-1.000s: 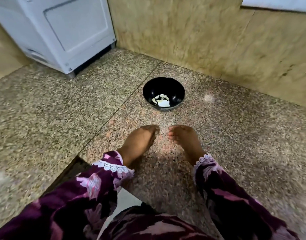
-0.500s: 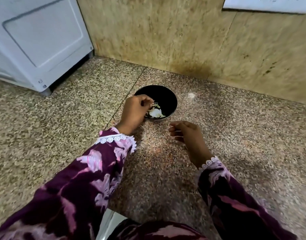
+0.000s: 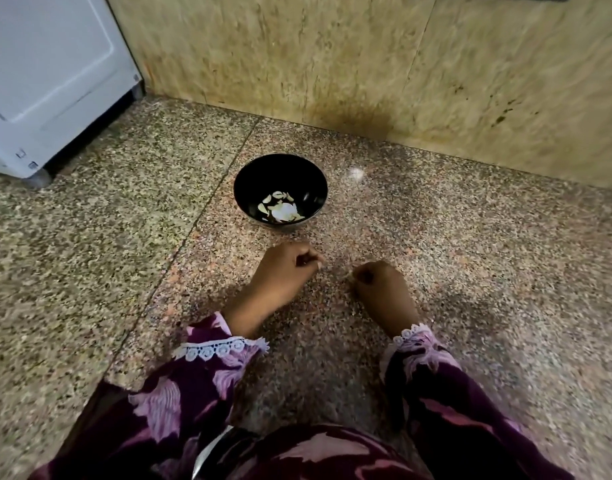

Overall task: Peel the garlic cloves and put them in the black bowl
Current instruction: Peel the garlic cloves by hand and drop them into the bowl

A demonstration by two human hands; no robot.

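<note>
Both fists curled: left hand [image 3: 280, 268] seems to pinch something small (cannot tell if a clove); right hand [image 3: 377, 282] shows nothing held. Black bowl [image 3: 311, 195] with garlic pieces [image 3: 282, 210] sits just beyond the fingertips. My worry: a slippery clove popping onto the floor.

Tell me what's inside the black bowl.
The black bowl holds a small heap of pale garlic pieces at its bottom. Whether they are cloves or skins is unclear, and anything beneath the heap is hidden.
</note>
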